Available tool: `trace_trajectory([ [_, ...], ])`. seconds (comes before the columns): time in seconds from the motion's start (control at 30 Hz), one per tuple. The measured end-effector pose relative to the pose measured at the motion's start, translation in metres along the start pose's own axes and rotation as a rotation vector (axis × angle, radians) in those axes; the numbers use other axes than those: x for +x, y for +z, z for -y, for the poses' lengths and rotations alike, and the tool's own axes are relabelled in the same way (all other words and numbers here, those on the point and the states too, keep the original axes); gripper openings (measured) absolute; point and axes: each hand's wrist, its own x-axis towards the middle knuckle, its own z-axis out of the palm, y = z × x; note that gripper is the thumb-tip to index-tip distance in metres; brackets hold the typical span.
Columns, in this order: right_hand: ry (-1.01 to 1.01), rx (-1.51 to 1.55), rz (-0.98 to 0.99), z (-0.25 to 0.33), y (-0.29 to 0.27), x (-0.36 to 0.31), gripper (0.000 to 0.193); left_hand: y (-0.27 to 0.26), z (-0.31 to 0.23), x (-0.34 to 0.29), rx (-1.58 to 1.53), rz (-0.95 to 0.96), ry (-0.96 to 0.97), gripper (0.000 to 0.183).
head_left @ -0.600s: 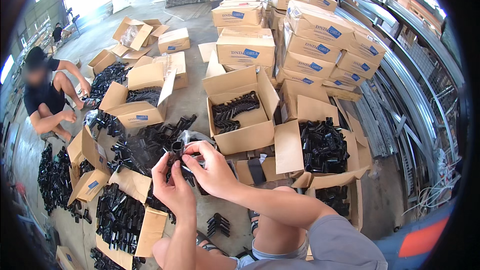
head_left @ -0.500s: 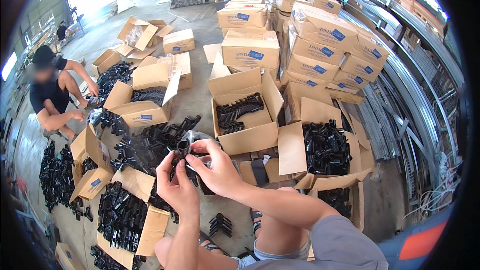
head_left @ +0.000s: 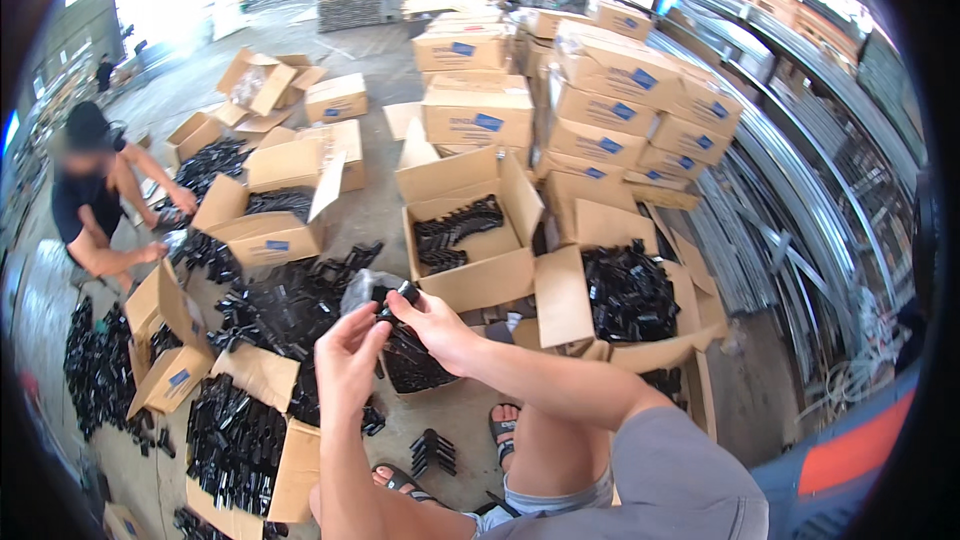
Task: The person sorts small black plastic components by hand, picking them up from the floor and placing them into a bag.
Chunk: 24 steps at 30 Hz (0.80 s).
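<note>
A black pipe fitting (head_left: 408, 292) is held up between both hands over a container of small dark pieces (head_left: 415, 368). My right hand (head_left: 435, 330) pinches it between thumb and fingers. My left hand (head_left: 348, 340) is closed at its left side, fingertips on the fitting; part of it is hidden by the fingers. A clear plastic bag (head_left: 362, 290) lies just behind my hands. On the floor between my feet stands a small row of black fittings (head_left: 433, 452). Ahead, an open carton (head_left: 480, 285) has rows of black fittings inside.
Loose black fittings (head_left: 275, 310) are heaped at the left, with more on a flattened carton (head_left: 235, 440). An open box of fittings (head_left: 630, 290) stands right. Closed cartons (head_left: 620, 90) are stacked behind, beside metal profiles (head_left: 770, 230). A co-worker (head_left: 95, 190) crouches at far left.
The fitting has turned in my fingers: its open end faced up before, and now it lies tilted to the right. My right hand has rolled over it. The whole view has shifted slightly.
</note>
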Motion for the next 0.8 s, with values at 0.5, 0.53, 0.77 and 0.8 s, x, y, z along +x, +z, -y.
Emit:
trace_trajectory([
  [0.5, 0.625, -1.764, -0.644, 0.039, -0.370, -0.330, 0.049, 0.046, -0.009, -0.038, 0.329, 0.155, 0.257, 0.035],
  [0.53, 0.627, -1.773, -0.794, 0.035, -0.368, -0.347, 0.044, 0.062, 0.000, -0.042, 0.370, 0.255, 0.248, 0.038],
  [0.77, 0.471, -1.678, -1.145, 0.011, -0.337, -0.387, 0.024, 0.136, 0.020, -0.071, 0.477, 0.656, 0.101, 0.035],
  [0.8, 0.410, -1.673, -1.116, 0.003, -0.340, -0.387, 0.024, 0.131, 0.014, -0.068, 0.382, 0.671, 0.060, 0.033],
])
